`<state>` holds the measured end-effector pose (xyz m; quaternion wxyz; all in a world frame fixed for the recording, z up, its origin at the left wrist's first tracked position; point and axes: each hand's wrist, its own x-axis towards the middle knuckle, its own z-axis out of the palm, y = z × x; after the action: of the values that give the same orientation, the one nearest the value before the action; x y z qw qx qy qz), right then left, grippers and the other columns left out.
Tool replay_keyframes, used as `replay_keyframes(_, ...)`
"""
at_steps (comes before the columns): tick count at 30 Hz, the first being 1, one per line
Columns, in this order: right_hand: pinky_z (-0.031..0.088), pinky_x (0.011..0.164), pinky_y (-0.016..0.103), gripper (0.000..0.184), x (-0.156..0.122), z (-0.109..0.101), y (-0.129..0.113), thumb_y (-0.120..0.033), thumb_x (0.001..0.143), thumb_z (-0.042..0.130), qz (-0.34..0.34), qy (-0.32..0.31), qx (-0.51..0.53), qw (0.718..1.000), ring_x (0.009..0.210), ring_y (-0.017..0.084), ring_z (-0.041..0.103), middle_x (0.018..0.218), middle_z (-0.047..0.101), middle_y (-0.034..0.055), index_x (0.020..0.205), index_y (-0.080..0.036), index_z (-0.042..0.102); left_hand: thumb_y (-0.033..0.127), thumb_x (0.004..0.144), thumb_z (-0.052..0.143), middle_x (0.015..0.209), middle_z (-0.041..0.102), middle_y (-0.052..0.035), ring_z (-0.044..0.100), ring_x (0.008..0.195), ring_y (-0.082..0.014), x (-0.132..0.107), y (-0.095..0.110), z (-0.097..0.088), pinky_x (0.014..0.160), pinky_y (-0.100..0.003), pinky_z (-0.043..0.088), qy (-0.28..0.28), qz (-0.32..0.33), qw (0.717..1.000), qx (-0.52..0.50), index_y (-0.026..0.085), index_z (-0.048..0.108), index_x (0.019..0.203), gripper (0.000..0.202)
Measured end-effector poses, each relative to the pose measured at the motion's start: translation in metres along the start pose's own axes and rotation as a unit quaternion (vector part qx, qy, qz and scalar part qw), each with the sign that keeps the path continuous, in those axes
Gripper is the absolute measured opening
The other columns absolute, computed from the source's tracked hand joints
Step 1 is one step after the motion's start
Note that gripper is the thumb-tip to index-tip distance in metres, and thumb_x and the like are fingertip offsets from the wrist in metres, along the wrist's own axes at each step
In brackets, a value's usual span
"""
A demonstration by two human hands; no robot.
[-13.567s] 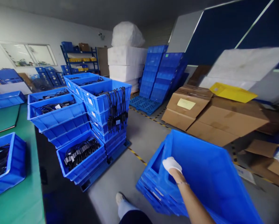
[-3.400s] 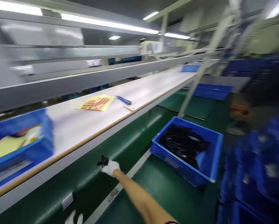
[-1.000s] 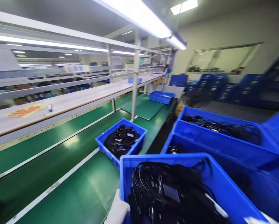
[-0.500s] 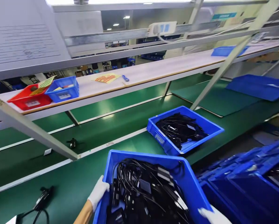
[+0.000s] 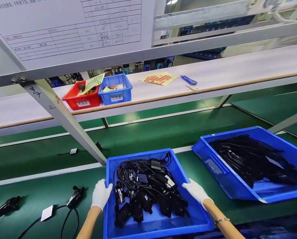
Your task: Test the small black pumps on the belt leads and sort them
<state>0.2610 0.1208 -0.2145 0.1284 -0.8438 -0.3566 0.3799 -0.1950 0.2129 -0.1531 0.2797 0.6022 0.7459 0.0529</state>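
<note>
Head view, left hand (image 5: pixel 101 195) and right hand (image 5: pixel 196 192) (white-gloved) gripping blue bin (image 5: pixel 154 229), black cables (image 5: pixel 149 187) inside

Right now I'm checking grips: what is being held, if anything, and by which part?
The blue bin of black cables, by its opposite sides: left hand on one, right hand on the other.

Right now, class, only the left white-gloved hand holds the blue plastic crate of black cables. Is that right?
Wrong about "only": the head view shows the left hand and right hand both holding the blue crate of black cables.
</note>
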Motion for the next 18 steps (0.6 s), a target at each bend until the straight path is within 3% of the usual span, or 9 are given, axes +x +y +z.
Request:
replay_keyframes(2,0.058,0.086,0.037,0.025,-0.001,-0.001,0.0,-0.039,0.103,0.064,-0.002,0.008,-0.007,1.0,0.085,0.017,0.07,0.097,0.073,0.0035,0.104,-0.014,0.069,0.034,0.1,0.049,0.151,0.055,-0.0179,0.043,0.147,-0.0328,0.012,0.017,0.001,0.12,-0.044,0.035,0.021,0.053,0.998,0.033,0.015,0.05,0.144,0.048)
replay_keyframes(4,0.057,0.09,0.04,0.025,-0.005,-0.002,0.002,-0.04,0.101,0.065,-0.009,0.029,-0.01,0.999,0.088,0.018,0.071,0.098,0.074,0.0048,0.104,-0.015,0.069,0.036,0.097,0.059,0.157,0.049,-0.018,0.039,0.151,-0.0323,0.03,0.041,0.011,0.124,-0.043,0.03,0.012,0.095,0.994,0.059,0.015,0.049,0.147,0.055)
replay_keyframes(7,0.053,0.1,0.044,0.029,-0.017,-0.002,0.009,-0.041,0.095,0.062,-0.029,0.08,0.002,0.996,0.105,0.027,0.072,0.109,0.076,0.0124,0.108,-0.016,0.07,0.038,0.09,0.074,0.148,0.057,-0.0186,0.051,0.14,-0.0345,0.063,0.075,0.037,0.119,-0.051,0.039,-0.033,0.094,0.99,0.102,0.013,0.059,0.137,0.055)
replay_keyframes(9,0.051,0.106,0.046,0.036,-0.031,-0.001,0.02,-0.043,0.088,0.059,-0.035,0.115,0.019,0.993,0.12,0.033,0.069,0.119,0.074,0.0167,0.11,-0.017,0.07,0.039,0.094,0.072,0.138,0.063,-0.0147,0.061,0.127,-0.0312,0.079,0.087,0.053,0.109,-0.054,0.049,-0.058,0.072,0.988,0.122,0.014,0.063,0.131,0.046)
replay_keyframes(13,0.052,0.108,0.048,0.042,-0.066,0.009,0.048,-0.047,0.078,0.053,-0.017,0.151,0.059,0.987,0.122,0.037,0.068,0.118,0.076,0.018,0.104,-0.019,0.07,0.038,0.097,0.069,0.134,0.064,-0.0119,0.065,0.119,-0.0279,0.088,0.087,0.072,0.101,-0.05,0.056,-0.078,0.055,0.988,0.122,0.016,0.063,0.13,0.039)
replay_keyframes(18,0.055,0.104,0.052,0.046,-0.09,0.026,0.065,-0.056,0.072,0.05,-0.001,0.162,0.108,0.981,0.116,0.041,0.071,0.109,0.077,0.017,0.099,-0.023,0.068,0.038,0.099,0.067,0.129,0.067,-0.0098,0.067,0.114,-0.0259,0.083,0.085,0.075,0.097,-0.048,0.058,-0.094,0.045,0.992,0.064,0.018,0.064,0.128,0.036)
